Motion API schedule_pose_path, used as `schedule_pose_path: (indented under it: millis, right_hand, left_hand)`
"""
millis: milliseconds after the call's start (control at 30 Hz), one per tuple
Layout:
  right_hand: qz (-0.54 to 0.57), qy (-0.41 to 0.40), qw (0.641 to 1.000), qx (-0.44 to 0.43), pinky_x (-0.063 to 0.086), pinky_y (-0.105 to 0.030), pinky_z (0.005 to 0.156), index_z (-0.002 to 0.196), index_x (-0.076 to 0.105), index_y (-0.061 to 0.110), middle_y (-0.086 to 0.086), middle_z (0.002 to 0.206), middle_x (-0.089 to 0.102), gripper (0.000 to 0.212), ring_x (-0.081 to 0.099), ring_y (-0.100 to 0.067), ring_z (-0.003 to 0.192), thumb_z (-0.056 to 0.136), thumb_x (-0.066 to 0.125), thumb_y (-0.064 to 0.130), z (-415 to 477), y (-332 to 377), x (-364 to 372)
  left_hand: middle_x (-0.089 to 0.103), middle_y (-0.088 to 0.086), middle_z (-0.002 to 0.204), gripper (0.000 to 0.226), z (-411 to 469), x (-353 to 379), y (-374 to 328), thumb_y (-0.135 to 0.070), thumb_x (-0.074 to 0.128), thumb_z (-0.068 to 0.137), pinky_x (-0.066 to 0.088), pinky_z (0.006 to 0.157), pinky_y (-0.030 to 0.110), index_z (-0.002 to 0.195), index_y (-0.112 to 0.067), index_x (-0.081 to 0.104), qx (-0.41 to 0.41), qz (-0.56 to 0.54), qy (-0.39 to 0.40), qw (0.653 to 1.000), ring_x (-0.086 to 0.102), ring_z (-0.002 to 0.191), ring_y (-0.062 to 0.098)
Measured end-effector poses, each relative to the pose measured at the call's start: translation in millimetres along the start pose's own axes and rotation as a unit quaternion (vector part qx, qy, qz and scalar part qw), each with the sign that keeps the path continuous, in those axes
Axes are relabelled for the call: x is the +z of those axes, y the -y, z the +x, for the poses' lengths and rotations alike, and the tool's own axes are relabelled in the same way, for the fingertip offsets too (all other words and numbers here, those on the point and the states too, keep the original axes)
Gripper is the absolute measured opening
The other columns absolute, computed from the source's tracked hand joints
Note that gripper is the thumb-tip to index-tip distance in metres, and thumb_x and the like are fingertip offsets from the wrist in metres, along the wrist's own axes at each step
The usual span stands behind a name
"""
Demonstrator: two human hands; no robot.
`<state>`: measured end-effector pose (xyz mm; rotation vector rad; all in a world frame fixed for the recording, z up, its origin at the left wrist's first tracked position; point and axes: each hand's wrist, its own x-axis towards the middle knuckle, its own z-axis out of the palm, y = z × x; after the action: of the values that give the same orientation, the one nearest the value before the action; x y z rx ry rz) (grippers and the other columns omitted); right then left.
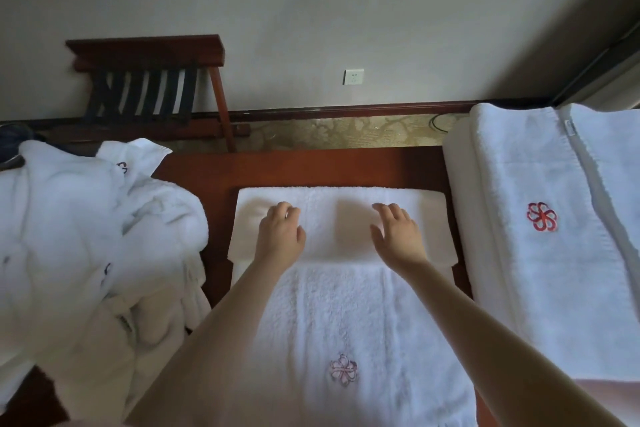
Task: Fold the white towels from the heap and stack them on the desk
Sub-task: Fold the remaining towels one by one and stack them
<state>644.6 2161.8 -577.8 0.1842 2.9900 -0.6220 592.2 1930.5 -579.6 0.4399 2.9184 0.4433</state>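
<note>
Left of the half-folded towel [346, 322] on the desk [311, 166]: unfolded heap [86, 236], within reach. On its doubled far flap: left hand [280, 232], fingers loosely bent, then right hand [398, 232], fingers flat, gripping nothing, likely pressing the crease. Right of it: folded stack [554, 253].

Plain greyish wall [311, 10] at the back, 1 white socket [353, 77] low on it. Wooden luggage rack [149, 80] with dark straps stands against it, left side. Patterned beige carpet [346, 133] under the dark baseboard [346, 112], black cable [437, 123] looping on it.
</note>
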Motion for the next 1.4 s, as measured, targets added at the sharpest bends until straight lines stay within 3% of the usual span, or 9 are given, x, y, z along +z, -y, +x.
schedule_pose_path:
  millis: [233,400,467,567,667,833,1133,1300,1400]
  right_hand:
    - [-0.007,0.032,0.999,0.002,0.042,-0.028,0.06,0.111,0.056,0.013,0.0,0.107,0.061,0.022,0.059,-0.022,0.083,0.092,0.052,0.024,-54.8,-22.1,-3.7]
    - [-0.093,0.089,0.991,0.027,0.035,-0.025,0.057,0.12,0.048,0.018,0.001,0.113,0.05,0.035,0.056,-0.02,0.09,0.09,0.054,0.034,-65.8,-43.9,-6.2]
    - [-0.109,0.098,0.988,0.04,0.035,-0.026,0.052,0.119,0.048,0.018,-0.001,0.112,0.047,0.032,0.055,-0.022,0.081,0.092,0.053,0.034,-59.8,-46.1,-8.7]
    - [-0.136,0.074,0.987,0.041,0.033,-0.027,0.049,0.106,0.053,0.013,-0.004,0.104,0.051,0.015,0.047,-0.022,0.063,0.096,0.043,0.02,-49.3,-42.1,-12.7]
    - [-0.119,0.012,0.992,0.049,0.032,-0.027,0.046,0.098,0.055,0.01,-0.006,0.097,0.052,0.013,0.045,-0.027,0.053,0.096,0.043,0.013,-33.5,-34.9,-23.7]
    - [-0.065,-0.113,0.99,0.048,0.026,-0.021,0.043,0.096,0.06,0.009,-0.007,0.097,0.057,0.011,0.051,-0.032,0.051,0.094,0.05,0.013,36.6,-23.5,-60.9]
    - [-0.106,-0.07,0.989,0.074,0.028,-0.027,0.053,0.102,0.054,0.008,-0.008,0.092,0.06,0.014,0.04,-0.024,0.058,0.092,0.045,0.004,157.2,-32.0,-74.2]
    - [-0.002,-0.03,0.994,0.101,0.039,-0.032,0.059,0.121,0.05,0.006,-0.015,0.121,0.056,0.025,0.053,-0.029,0.079,0.098,0.045,0.012,175.1,-46.6,-56.4]
    - [0.029,0.047,0.995,0.089,0.045,-0.031,0.067,0.15,0.024,0.016,-0.009,0.158,0.019,0.056,0.06,-0.031,0.105,0.099,0.048,0.022,165.3,-52.0,-40.1]
  left_hand:
    - [0.048,-0.001,0.068,0.017,-45.0,13.8,-2.6,-0.021,0.051,0.093,0.028,0.05,0.024,0.079,-0.012,0.049,-0.019,0.021,0.045,0.999,0.046,0.061,0.015]
    - [0.049,0.002,0.112,0.033,-52.5,8.5,9.0,-0.03,0.058,0.084,0.042,0.08,0.029,0.113,-0.016,0.05,-0.032,0.102,0.088,0.99,0.046,0.101,0.019]
    - [0.048,0.002,0.115,0.034,-50.4,4.9,13.3,-0.028,0.06,0.083,0.042,0.08,0.03,0.114,-0.017,0.051,-0.023,0.13,0.086,0.987,0.045,0.103,0.021]
    - [0.056,0.006,0.089,0.006,-47.0,-3.6,10.2,-0.006,0.064,0.08,0.045,0.064,0.032,0.085,-0.008,0.062,0.01,0.158,0.049,0.986,0.053,0.08,0.022]
    - [0.057,0.009,0.074,0.012,-30.8,-20.2,6.2,0.005,0.071,0.071,0.047,0.048,0.031,0.07,-0.004,0.063,0.009,0.16,0.023,0.987,0.052,0.055,0.023]
    - [0.058,0.005,0.117,0.029,49.2,-57.3,-1.8,-0.008,0.045,0.095,0.045,0.064,0.032,0.123,-0.013,0.049,-0.106,0.193,0.0,0.975,0.063,0.094,0.027]
    - [0.054,0.016,0.127,0.036,164.4,-49.8,4.8,0.006,0.048,0.091,0.051,0.082,0.034,0.126,-0.004,0.05,-0.151,0.085,-0.023,0.985,0.059,0.109,0.033]
    - [0.035,0.014,0.149,0.05,183.9,-29.8,13.4,-0.001,0.049,0.094,0.042,0.1,0.036,0.143,-0.007,0.036,-0.157,-0.037,0.015,0.987,0.042,0.131,0.031]
    - [0.001,0.004,0.161,0.074,174.5,-14.5,15.2,-0.007,0.054,0.092,0.039,0.098,0.029,0.153,-0.016,0.012,-0.146,-0.081,0.073,0.983,0.032,0.139,0.027]
